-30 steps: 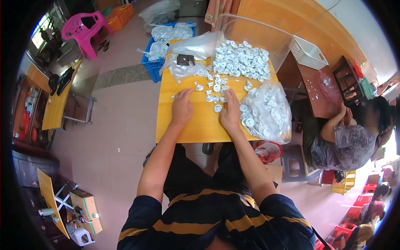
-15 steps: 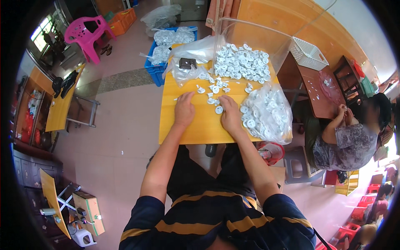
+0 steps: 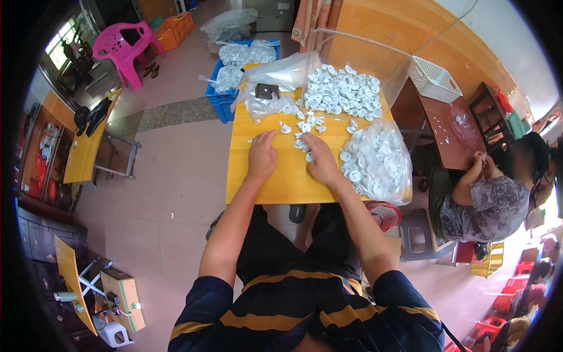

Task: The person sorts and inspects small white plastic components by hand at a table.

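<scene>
The left hand (image 3: 263,157) lies on the yellow desk (image 3: 287,186), fingers bent; the right hand (image 3: 322,161) lies opposite, fingertips right at the loose white pieces (image 3: 305,127) scattered mid-desk; whether either grip is clenched on something or released, I cannot tell; a larger heap (image 3: 343,92) of such pieces lies behind, beside a clear panel (image 3: 358,51); a clear bag (image 3: 384,154) of them sits near the right hand.

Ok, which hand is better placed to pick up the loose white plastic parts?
Probably the right hand: it curls beside several loose white plastic parts, while the left hand sits farther left, apart from most.
</scene>
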